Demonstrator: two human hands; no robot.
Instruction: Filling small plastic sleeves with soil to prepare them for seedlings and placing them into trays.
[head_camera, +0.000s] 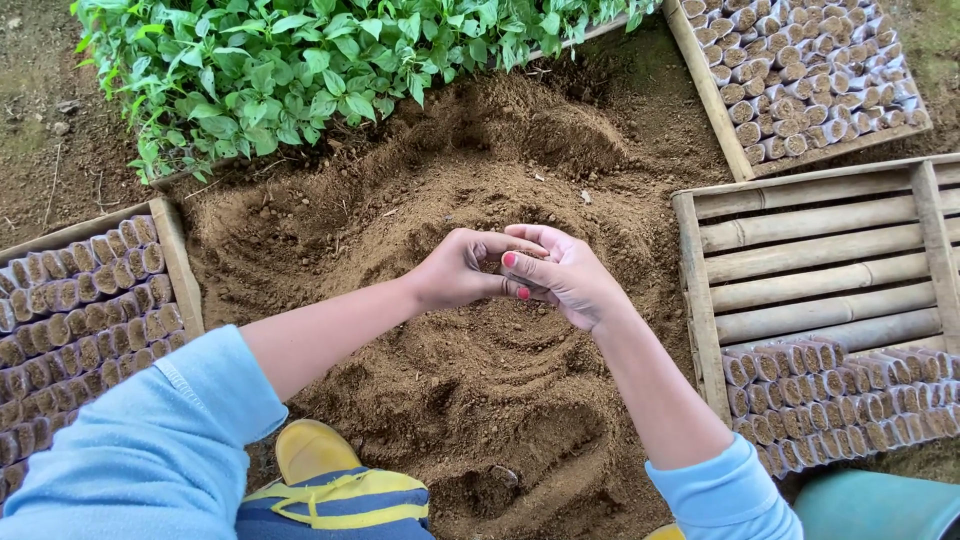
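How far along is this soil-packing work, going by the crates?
Done: the crate on the left and the far right crate look packed with soil-filled tubes. In hand: the left hand and right hand meet over the soil heap; what they hold is hidden. Left: the near right crate shows bare slats, with filled tubes only at its near end.

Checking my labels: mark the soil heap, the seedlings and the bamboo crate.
soil heap (470, 400), head view, its bare front slope.
seedlings (300, 70), head view, middle of the leaves.
bamboo crate (820, 250), head view, a bare slat.
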